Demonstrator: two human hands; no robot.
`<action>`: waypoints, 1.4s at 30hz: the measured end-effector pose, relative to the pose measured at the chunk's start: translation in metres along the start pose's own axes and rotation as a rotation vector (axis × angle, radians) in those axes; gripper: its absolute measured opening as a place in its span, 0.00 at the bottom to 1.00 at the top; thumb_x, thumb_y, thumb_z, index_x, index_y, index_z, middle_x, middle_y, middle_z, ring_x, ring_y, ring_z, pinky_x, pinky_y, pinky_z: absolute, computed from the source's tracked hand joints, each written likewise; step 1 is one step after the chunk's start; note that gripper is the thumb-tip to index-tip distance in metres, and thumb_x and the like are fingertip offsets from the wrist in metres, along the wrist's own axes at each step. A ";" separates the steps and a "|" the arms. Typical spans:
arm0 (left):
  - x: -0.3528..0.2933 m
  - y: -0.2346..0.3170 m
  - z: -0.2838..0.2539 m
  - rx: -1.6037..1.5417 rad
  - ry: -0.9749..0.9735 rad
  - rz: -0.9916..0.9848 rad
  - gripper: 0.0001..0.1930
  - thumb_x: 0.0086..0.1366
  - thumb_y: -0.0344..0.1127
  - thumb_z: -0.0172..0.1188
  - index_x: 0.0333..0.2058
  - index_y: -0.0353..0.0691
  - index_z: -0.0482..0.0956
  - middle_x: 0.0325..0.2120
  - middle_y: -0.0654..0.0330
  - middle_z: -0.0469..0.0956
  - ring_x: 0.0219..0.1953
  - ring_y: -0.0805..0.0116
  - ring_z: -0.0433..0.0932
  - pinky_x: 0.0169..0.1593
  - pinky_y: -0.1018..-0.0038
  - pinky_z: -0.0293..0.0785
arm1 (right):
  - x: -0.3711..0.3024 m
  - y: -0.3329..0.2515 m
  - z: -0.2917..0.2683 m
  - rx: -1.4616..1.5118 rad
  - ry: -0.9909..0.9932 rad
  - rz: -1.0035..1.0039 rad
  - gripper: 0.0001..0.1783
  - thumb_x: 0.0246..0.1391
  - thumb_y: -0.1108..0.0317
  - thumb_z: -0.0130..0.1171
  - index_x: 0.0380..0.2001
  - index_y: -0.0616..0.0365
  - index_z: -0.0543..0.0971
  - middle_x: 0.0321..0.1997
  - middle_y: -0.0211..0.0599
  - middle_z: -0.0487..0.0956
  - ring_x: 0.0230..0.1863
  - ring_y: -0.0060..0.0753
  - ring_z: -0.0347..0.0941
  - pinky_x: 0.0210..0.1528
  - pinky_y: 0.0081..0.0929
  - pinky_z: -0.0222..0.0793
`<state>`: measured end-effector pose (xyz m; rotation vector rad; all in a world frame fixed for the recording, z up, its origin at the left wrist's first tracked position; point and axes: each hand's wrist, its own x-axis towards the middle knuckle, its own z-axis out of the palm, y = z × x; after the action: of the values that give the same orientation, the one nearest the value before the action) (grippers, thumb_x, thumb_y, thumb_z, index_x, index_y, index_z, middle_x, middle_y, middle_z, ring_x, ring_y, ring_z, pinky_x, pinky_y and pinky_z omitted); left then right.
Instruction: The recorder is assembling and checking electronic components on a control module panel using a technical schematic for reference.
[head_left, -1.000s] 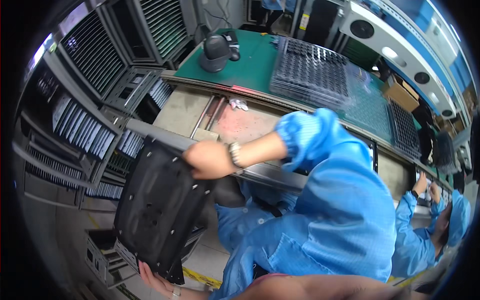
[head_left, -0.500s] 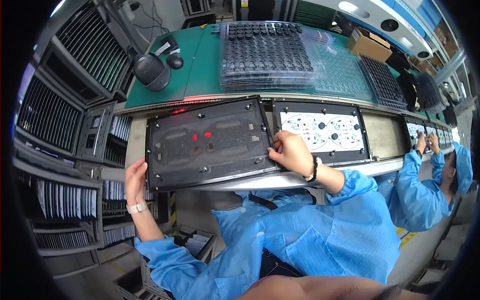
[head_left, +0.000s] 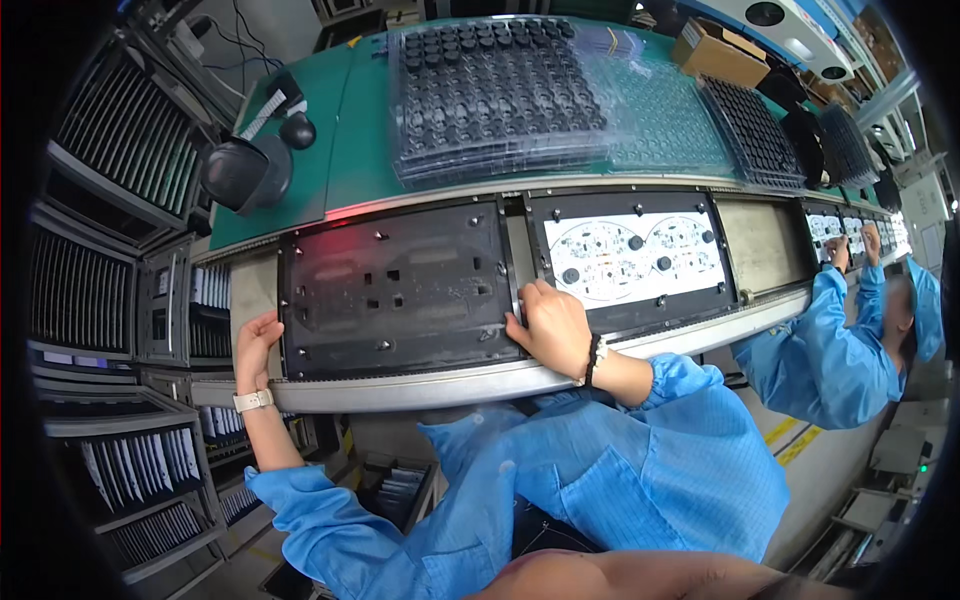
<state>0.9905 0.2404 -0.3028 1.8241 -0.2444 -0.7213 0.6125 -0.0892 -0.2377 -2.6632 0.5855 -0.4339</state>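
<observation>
A black rectangular fixture plate (head_left: 430,265) with small metal clips and square cut-outs lies level on the rail line in front of me. My left hand (head_left: 257,350) is at its left edge, thumb and fingers closed against the side. At the lower right corner, my right hand (head_left: 553,332) grips the edge, fingers bent. Just right of that hand sits a second black frame (head_left: 630,318), holding a white circuit board panel (head_left: 605,280) with round outlines and several black knobs. A red light glow falls on the upper left of the near plate.
Behind the rail (head_left: 440,392), a green bench (head_left: 350,130) carries stacked clear trays of black round parts (head_left: 490,100), a black scanner-like device (head_left: 240,175) and a cardboard box (head_left: 720,55). Racks of boards (head_left: 140,465) stand left. A co-worker in blue (head_left: 830,360) works at the right.
The fixture plate has gone from tilted to lying flat on the rails, both hands moving with it. The red light spots have become a glow at its upper left. My view has shifted slightly.
</observation>
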 end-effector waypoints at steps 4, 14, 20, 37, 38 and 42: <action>-0.011 0.023 0.019 0.093 0.026 0.052 0.17 0.60 0.22 0.59 0.49 0.27 0.77 0.40 0.57 0.81 0.41 0.73 0.78 0.48 0.78 0.73 | 0.006 -0.009 -0.013 -0.062 0.041 -0.019 0.18 0.48 0.61 0.67 0.32 0.63 0.72 0.29 0.44 0.72 0.29 0.48 0.74 0.28 0.39 0.70; -0.021 0.043 0.046 0.229 -0.085 0.131 0.15 0.61 0.41 0.65 0.34 0.31 0.83 0.29 0.65 0.81 0.33 0.78 0.74 0.38 0.76 0.69 | 0.006 -0.059 -0.022 0.080 0.018 -0.112 0.17 0.49 0.63 0.68 0.38 0.60 0.76 0.35 0.43 0.73 0.32 0.50 0.75 0.30 0.37 0.70; -0.003 0.019 0.068 0.132 -0.094 0.155 0.13 0.58 0.39 0.68 0.31 0.33 0.82 0.25 0.64 0.80 0.29 0.78 0.75 0.35 0.77 0.72 | 0.015 -0.097 0.009 0.139 -0.155 -0.216 0.12 0.49 0.66 0.67 0.34 0.61 0.78 0.34 0.45 0.73 0.32 0.53 0.75 0.33 0.41 0.70; -0.140 0.039 -0.359 -0.701 1.310 0.558 0.26 0.67 0.56 0.53 0.33 0.33 0.79 0.24 0.60 0.77 0.22 0.71 0.75 0.23 0.79 0.67 | 0.037 -0.112 0.059 0.303 -0.307 -0.331 0.08 0.50 0.68 0.66 0.32 0.60 0.79 0.30 0.41 0.74 0.27 0.43 0.76 0.30 0.33 0.71; -0.145 0.030 -0.385 -0.816 1.258 0.561 0.28 0.66 0.58 0.54 0.35 0.32 0.79 0.25 0.59 0.77 0.23 0.70 0.76 0.23 0.79 0.68 | 0.037 -0.112 0.058 0.292 -0.320 -0.327 0.09 0.51 0.67 0.66 0.32 0.59 0.79 0.30 0.41 0.75 0.28 0.44 0.78 0.31 0.35 0.73; -0.146 0.005 -0.446 -0.816 1.359 0.577 0.17 0.67 0.46 0.59 0.34 0.34 0.77 0.27 0.56 0.81 0.23 0.70 0.79 0.21 0.82 0.72 | 0.039 -0.108 0.058 0.298 -0.291 -0.314 0.09 0.51 0.66 0.66 0.32 0.59 0.79 0.30 0.41 0.75 0.28 0.44 0.78 0.31 0.36 0.73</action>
<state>1.1357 0.6606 -0.1527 1.0156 0.3790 0.7862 0.7047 0.0012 -0.2349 -2.4651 0.0113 -0.1909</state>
